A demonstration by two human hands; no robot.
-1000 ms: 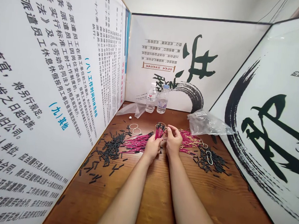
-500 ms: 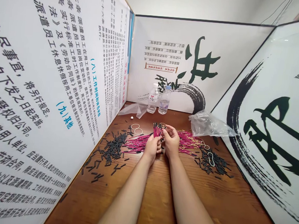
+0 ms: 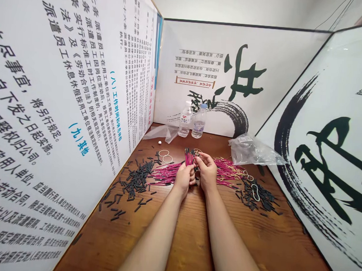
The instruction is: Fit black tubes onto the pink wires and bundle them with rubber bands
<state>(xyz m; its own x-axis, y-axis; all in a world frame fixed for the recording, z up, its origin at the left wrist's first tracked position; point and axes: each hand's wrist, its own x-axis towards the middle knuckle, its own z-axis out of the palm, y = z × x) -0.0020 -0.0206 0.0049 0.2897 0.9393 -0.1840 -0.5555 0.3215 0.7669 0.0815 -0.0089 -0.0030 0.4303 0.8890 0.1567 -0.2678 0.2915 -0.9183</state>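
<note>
Three printed panels (image 3: 284, 48) enclose a brown wooden table (image 3: 189, 242). The left hand (image 3: 184, 178) has its fingers wrapped around one bundle (image 3: 190, 158) of black-tipped pink sticks; the right hand (image 3: 207, 172) has its fingers narrowed beside the bundle's top, whether holding anything I cannot tell. Flanking the bundle are two pink piles (image 3: 164, 174), partly hidden by the hands, then two black heaps (image 3: 137, 180). Behind it stand two bottles (image 3: 185, 119).

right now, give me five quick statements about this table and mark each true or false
1. The left hand holds a bundle of pink sticks. True.
2. The right hand lies flat. False: the right hand is curled beside the bundle.
3. A clear plastic bag lies right of the bottles. True.
4. Both bottles lie on their sides. False: they stand upright.
5. Black pieces lie only on the left. False: a black pile lies on the right too.
</note>
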